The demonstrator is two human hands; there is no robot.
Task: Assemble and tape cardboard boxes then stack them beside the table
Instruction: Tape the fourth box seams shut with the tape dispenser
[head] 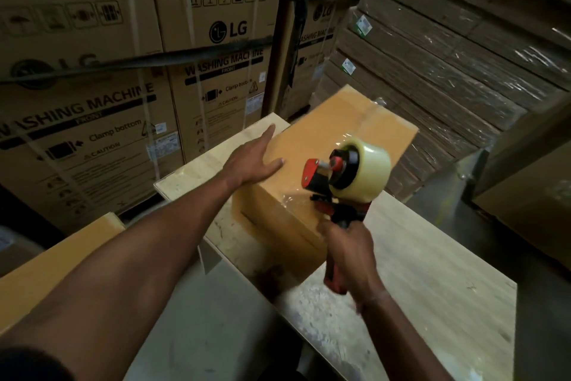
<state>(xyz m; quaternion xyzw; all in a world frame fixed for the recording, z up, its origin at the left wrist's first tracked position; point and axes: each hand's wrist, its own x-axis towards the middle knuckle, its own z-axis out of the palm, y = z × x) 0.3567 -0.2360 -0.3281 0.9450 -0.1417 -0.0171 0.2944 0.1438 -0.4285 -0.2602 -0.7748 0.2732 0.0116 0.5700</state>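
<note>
Box [324, 146]: closed, brown cardboard, lying on the counter [417, 288] at centre frame, long side running from 7 o'clock toward 1 o'clock; clear tape along the top seam.
Left hand [253, 161]: flat on the box top near its 10 o'clock edge, fingers straight and spread, pressing down, gripping nothing.
Right hand [349, 254]: curled round the handle of the tape gun [340, 183], at 5 o'clock of the box.
Tape gun: red and black, roll of clear tape [361, 167] on it, head against the near end of the box; blade contact hard to make out, probably touching the tape strip there.
Second box [61, 260]: brown, at 8 o'clock, beside the counter, partly under the left forearm.
Washing-machine cartons [129, 71]: large, strapped, stacked from 9 to 12 o'clock behind the counter.
Flat cardboard bundles [432, 71]: wrapped in film, piled at 2 o'clock.
</note>
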